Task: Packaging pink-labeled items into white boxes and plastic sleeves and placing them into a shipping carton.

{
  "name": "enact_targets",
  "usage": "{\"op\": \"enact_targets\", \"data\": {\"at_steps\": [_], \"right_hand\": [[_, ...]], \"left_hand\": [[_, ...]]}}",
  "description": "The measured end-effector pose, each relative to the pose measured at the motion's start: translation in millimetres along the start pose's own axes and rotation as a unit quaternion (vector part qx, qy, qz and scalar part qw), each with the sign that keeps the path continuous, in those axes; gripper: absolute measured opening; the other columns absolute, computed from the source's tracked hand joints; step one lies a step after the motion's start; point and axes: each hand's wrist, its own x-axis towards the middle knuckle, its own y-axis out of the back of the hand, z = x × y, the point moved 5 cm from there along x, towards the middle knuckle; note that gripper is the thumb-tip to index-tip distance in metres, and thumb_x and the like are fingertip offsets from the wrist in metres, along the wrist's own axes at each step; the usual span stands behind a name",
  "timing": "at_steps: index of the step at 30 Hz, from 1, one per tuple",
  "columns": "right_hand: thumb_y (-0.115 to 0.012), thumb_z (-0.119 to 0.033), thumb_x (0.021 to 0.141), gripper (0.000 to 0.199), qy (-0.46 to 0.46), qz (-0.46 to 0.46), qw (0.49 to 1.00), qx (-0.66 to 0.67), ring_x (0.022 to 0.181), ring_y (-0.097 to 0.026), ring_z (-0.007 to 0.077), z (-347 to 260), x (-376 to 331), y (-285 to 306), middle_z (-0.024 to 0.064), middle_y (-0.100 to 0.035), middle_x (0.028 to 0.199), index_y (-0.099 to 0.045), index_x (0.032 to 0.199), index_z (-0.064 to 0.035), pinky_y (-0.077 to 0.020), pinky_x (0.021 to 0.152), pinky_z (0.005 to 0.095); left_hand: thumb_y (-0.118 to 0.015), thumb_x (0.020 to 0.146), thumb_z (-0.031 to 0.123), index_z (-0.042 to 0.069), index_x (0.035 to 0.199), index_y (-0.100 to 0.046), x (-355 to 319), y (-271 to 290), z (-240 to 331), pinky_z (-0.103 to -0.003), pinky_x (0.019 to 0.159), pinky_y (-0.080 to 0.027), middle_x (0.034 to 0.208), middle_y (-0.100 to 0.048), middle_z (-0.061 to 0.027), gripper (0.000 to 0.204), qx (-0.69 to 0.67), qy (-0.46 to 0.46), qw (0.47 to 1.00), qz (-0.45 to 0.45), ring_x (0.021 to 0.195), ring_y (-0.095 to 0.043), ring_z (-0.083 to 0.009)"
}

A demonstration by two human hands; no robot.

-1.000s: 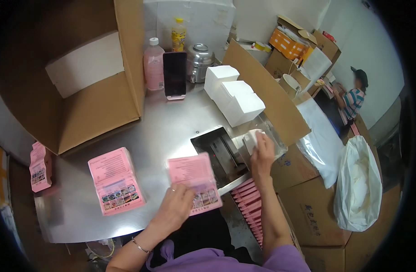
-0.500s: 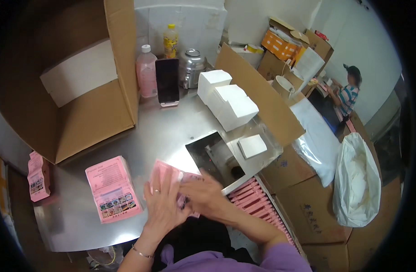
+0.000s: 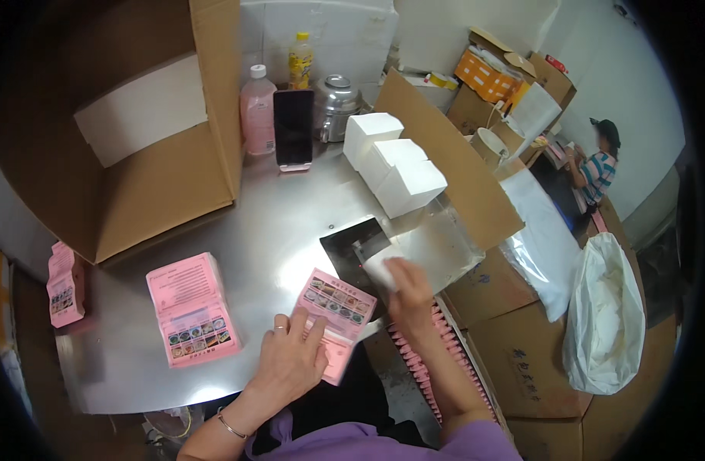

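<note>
My left hand (image 3: 292, 347) holds a pink printed leaflet (image 3: 341, 296), fingers lying across its lower left part. Rows of small food pictures show on the leaflet, and a crease crosses it below them. Part of it reaches over the near table edge. To the right, my right hand (image 3: 411, 296) is closed on a small white paper stack (image 3: 381, 266), blurred by motion, above the dark rectangular opening (image 3: 345, 246) in the metal table. Left of my left hand lies a thick pile of pink leaflets (image 3: 191, 307).
A large open carton (image 3: 160, 192) stands at the left. White paper stacks (image 3: 402, 180) stand behind the opening, near a phone (image 3: 293, 129) and bottles. Pink folded pieces (image 3: 414, 369) fill a box below right. Beyond the white sack (image 3: 604, 315), another person (image 3: 598, 169) sits.
My right hand has left the leaflet and moved right, picking up the small white stack from the metal ledge. The leaflet now lies more open under my left hand. The view has shifted slightly.
</note>
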Motion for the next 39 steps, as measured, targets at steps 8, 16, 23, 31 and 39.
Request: {"op": "enact_targets", "data": {"at_steps": [8,16,23,31,39], "right_hand": [[-0.065,-0.017,0.081,0.025,0.187,-0.122,0.975,0.025,0.096,-0.065,0.0388,-98.4,-16.1,-49.6,0.0207,-0.064,0.1,-0.067,0.101,-0.0026,-0.0314,0.108,0.0707],[-0.057,-0.01,0.087,0.017,-0.046,-0.124,0.987,0.089,0.093,-0.063,0.041,15.6,17.1,-93.0,0.0216,-0.065,0.093,-0.062,0.1,-0.0018,-0.0464,0.098,0.0554],[-0.066,-0.013,0.087,0.02,-0.018,0.062,0.998,-0.017,0.092,-0.067,0.0386,25.5,72.8,-5.7,0.0173,-0.07,0.097,-0.067,0.104,-0.0021,-0.0513,0.084,0.0472],[-0.077,-0.032,0.071,0.051,-0.027,0.067,0.991,-0.11,0.12,-0.047,0.0367,101.9,111.3,-17.1,0.0153,-0.054,0.121,-0.062,0.112,-0.0068,-0.038,0.098,0.0525],[-0.07,-0.026,0.082,0.029,-0.072,0.083,0.954,-0.279,0.107,-0.055,0.031,56.3,63.9,27.0,0.0109,-0.061,0.104,-0.067,0.104,-0.0071,-0.0351,0.099,0.0478]], "left_hand": [[-0.076,0.07,0.023,0.008,0.144,-0.046,-2.1,6.3,-2.4,-0.046,0.077,-0.045,0.101,-0.051,-0.0204,0.082,-0.025,0.054,0.992,0.109,0.091,-0.053,-0.037],[-0.069,0.075,0.004,0.004,0.139,-0.053,-19.5,26.8,-3.1,-0.045,0.084,-0.047,0.101,-0.059,-0.017,0.066,-0.176,0.01,0.984,-0.007,0.096,-0.057,-0.037],[-0.059,0.068,-0.006,0.004,0.103,-0.061,-45.1,101.4,-58.1,-0.047,0.091,-0.046,0.112,-0.059,-0.0171,0.036,0.038,0.122,0.981,0.148,0.107,-0.054,-0.0423],[-0.062,0.083,-0.001,0.003,0.1,-0.057,-70.3,82.6,-123.4,-0.051,0.095,-0.038,0.104,-0.053,-0.0161,0.018,0.113,0.21,0.967,0.088,0.105,-0.051,-0.0396],[-0.062,0.085,-0.001,0.002,0.101,-0.059,-50.3,99.9,-86.6,-0.053,0.088,-0.042,0.102,-0.055,-0.0182,0.017,0.089,0.187,0.972,0.11,0.099,-0.053,-0.041]]}}
